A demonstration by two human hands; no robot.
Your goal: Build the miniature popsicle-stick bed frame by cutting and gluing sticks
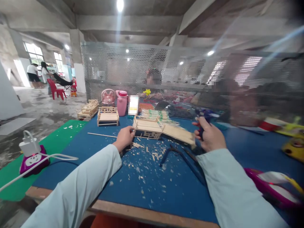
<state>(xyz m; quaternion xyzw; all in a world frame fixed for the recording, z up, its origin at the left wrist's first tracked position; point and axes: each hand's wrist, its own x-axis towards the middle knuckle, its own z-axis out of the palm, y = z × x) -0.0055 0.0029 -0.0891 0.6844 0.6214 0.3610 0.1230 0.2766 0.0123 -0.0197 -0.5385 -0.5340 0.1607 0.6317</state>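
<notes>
My left hand point(124, 137) is closed at the left end of a small wooden stick-built frame point(148, 124); what its fingertips pinch is too small to name. My right hand point(212, 134) is raised at the right, wrapped round a dark blue tool point(201, 126), blurred, perhaps a glue gun. Between the hands a flat wooden panel point(179, 133) slopes down from the frame's right side. A long thin stick point(102, 135) lies left of my left hand, and short sticks point(155, 156) are scattered in front of the frame.
Behind stand a small wooden bench point(108, 116), a pink bottle point(122, 104) and a perforated metal screen point(102, 69). Power strips lie left point(34, 160) and right point(273, 186). A dark cable point(182, 158) curves near my right forearm. A person sits beyond the screen.
</notes>
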